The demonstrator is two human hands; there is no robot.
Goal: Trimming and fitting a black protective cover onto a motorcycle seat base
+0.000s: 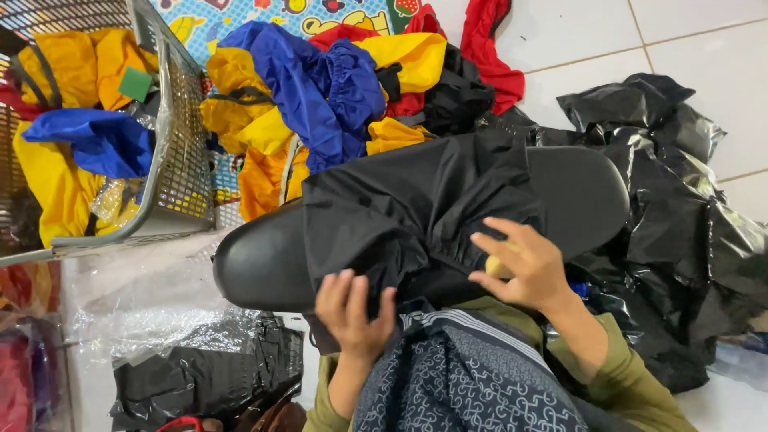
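I sit with a black elasticated fabric cover draped over a black oval padded seat across my lap. My left hand curls its fingers closed on the cover's near gathered edge. My right hand, fingers spread and half open, presses the cloth just right of that, a small pale object, too hidden to identify, tucked under the palm. The cover sits only partly on: the seat's left and right ends beyond my fingers are bare. A heap of yellow and blue covers lies beyond my fingertips.
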